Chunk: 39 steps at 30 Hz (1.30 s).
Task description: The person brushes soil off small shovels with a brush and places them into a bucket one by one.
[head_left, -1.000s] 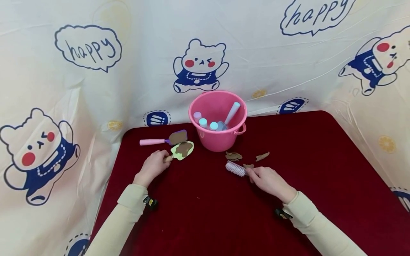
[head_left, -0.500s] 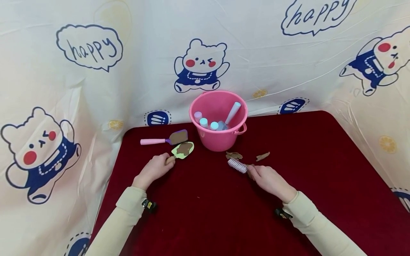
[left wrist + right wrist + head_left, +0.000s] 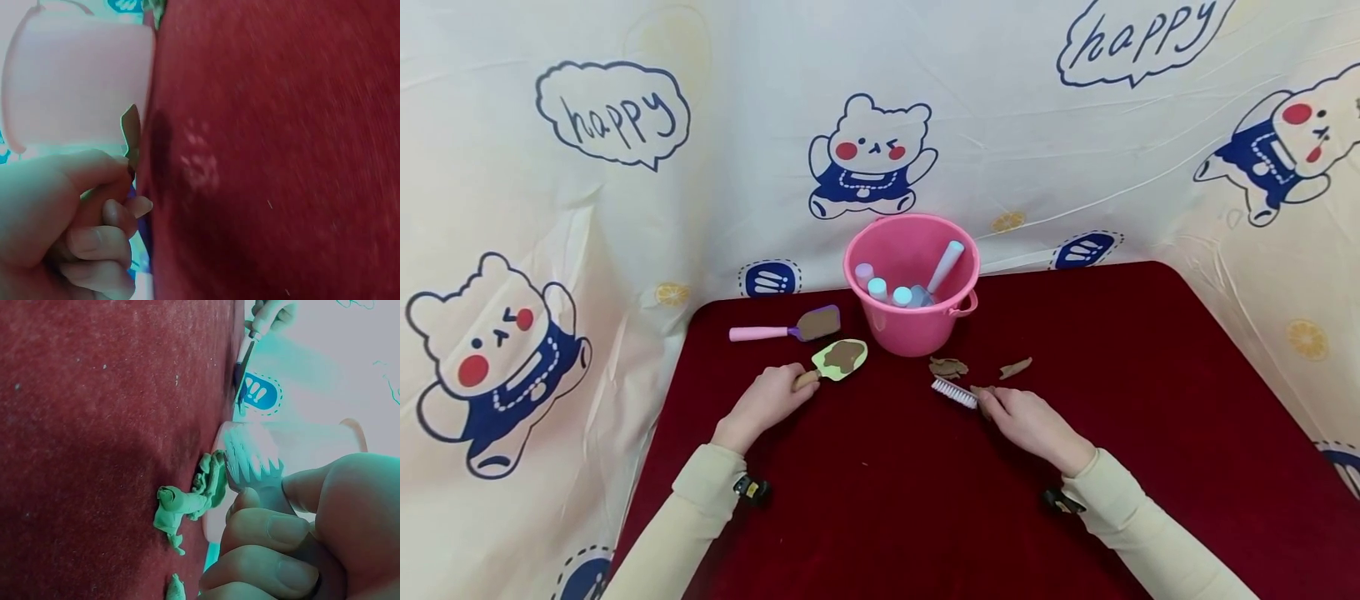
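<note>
My left hand grips the wooden handle of a small light-green trowel, held just over the red cloth. A brown patch covers much of its blade, which appears edge-on in the left wrist view. With my right hand I hold a scrubbing brush by its handle, white bristles facing down and toward me. Close behind the brush lie crumpled brown scraps, tinted green in the right wrist view. Another curled brown strip lies further right, and one partly hidden scrap is beside my right fingertips.
A pink bucket stands behind, between my hands, holding several tools with pale blue and lilac handle ends. Left of it lies a purple shovel with a pink handle and brown face. A patterned curtain hangs behind the red table.
My left hand has moved the trowel right and slightly toward me, away from the purple shovel. The brush has shifted slightly and turned so its bristles point more downward.
</note>
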Available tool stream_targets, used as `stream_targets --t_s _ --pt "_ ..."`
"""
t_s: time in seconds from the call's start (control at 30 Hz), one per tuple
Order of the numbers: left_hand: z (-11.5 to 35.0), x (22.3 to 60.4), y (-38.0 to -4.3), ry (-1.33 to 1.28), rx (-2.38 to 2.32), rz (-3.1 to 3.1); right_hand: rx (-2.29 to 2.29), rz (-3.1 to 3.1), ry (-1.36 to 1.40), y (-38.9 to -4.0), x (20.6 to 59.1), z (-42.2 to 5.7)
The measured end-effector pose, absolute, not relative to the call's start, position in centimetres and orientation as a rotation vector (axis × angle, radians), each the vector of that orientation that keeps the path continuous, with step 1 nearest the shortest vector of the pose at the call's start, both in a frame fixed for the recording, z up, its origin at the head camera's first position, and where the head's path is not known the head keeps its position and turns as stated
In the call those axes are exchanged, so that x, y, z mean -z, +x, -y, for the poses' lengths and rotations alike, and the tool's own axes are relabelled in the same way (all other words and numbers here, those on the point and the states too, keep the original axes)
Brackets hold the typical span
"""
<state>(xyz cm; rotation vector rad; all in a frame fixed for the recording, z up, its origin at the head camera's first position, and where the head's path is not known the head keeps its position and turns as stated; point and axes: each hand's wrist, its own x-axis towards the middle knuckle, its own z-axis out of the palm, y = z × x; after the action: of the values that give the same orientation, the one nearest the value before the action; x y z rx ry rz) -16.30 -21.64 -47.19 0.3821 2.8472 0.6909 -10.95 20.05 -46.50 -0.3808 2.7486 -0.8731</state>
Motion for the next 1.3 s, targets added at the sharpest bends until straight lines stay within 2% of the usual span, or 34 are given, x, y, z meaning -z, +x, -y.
stream_targets --t_s 0.77,1.3 --pt "14.0 43.9 -12.3 0.801 -0.665 -2.77 0.881 -2.856 -0.42 -10.0 43.6 -17.8" --pt "9.1 44.3 -11.3 0.703 -0.779 -2.894 0.917 -2.895 -0.498 -9.6 43.5 -16.6"
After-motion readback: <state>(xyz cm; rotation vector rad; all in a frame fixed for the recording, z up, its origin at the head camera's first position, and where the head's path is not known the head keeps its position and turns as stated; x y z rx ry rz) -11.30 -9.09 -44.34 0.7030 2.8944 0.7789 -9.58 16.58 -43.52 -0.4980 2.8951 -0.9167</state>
